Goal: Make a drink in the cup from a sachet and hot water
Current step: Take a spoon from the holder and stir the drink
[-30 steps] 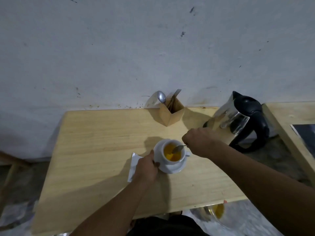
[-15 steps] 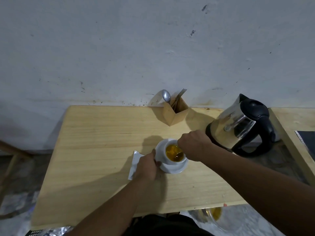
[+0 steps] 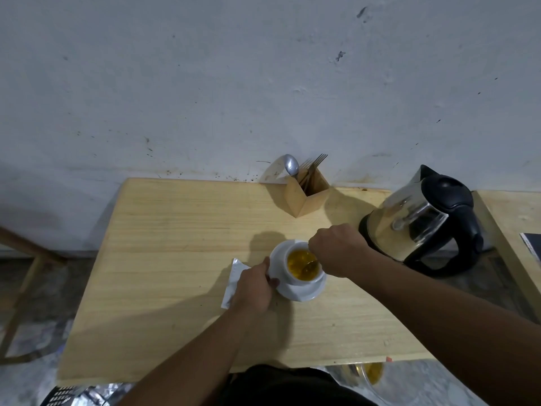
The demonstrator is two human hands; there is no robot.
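A white cup (image 3: 292, 277) full of orange-yellow drink stands on a white saucer (image 3: 301, 291) near the middle of the wooden table (image 3: 175, 235). My right hand (image 3: 336, 249) hovers over the cup's right rim, fingers closed on a small spoon (image 3: 308, 266) whose bowl dips into the liquid. My left hand (image 3: 254, 288) grips the saucer's left edge. A silvery sachet (image 3: 234, 273) lies flat on the table, partly under my left hand.
A steel and black electric kettle (image 3: 421, 224) stands right of the cup, close behind my right hand. A wooden cutlery holder (image 3: 306, 197) with a spoon and forks sits by the wall. Another table edge (image 3: 509, 230) lies far right.
My right hand has moved in over the cup and lowered the spoon from above the rim into the drink. The left hand keeps hold of the saucer.
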